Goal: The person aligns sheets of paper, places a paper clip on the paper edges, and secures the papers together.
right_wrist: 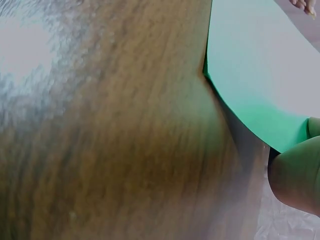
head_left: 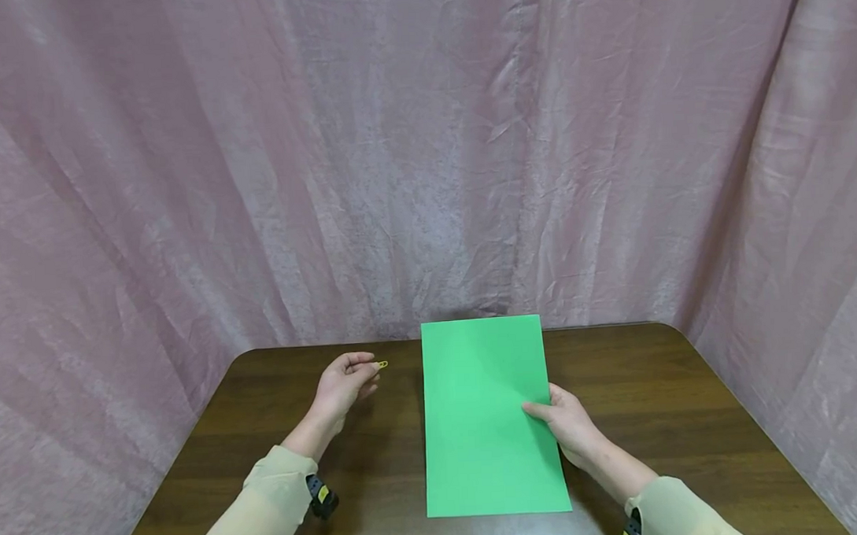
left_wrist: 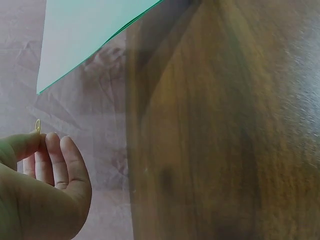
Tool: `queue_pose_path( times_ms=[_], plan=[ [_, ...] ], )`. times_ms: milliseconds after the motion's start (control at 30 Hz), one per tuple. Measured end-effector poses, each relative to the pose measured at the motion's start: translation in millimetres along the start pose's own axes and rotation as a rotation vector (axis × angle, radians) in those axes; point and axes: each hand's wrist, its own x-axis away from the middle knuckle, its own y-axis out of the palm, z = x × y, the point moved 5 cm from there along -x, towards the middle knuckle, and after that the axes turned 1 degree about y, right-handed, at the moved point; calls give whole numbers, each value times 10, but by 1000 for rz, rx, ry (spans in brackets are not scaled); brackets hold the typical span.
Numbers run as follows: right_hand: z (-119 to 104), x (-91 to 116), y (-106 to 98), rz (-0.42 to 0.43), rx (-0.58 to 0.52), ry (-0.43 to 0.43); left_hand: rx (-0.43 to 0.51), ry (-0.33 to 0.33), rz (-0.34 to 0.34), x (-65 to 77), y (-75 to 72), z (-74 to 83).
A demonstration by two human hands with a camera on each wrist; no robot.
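Between thumb and fingertips, my left hand (head_left: 344,385) pinches a small yellow paper clip (head_left: 383,365), its looped end sticking out toward the green paper (head_left: 483,415). The right hand (head_left: 573,425) grips that paper by its right edge, thumb on top and the other fingers hidden behind. The paper is tilted up off the table at its far end, and its lower edge lies close over the wood. A doubled line along the paper's edge shows in the left wrist view. The clip is a short way left of the paper's upper left side.
Both hands are over a dark brown wooden table (head_left: 214,432) with rounded far corners. Pink velvet curtains (head_left: 397,182) hang right behind the table's far edge and down both sides. Each wrist wears a black strapped camera, such as the left one (head_left: 323,498).
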Motion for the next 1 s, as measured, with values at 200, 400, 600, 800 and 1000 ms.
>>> queue_pose_path(
  times_ms=[200, 400, 600, 800, 1000],
  plan=[
    [-20, 13, -18, -3, 1, 2, -6, 19, 8, -47, 41, 89],
    [-35, 9, -18, -12, 1, 0, -14, 15, -6, -101, 97, 174],
    [-78, 32, 17, -42, -10, -14, -5, 11, -37, -139, 175, 245],
    [-111, 30, 52, -54, -17, -23, 0, -4, -65, -134, 224, 309],
    [-140, 29, 58, -62, -28, -21, -9, 3, -67, -142, 257, 380]
  ],
)
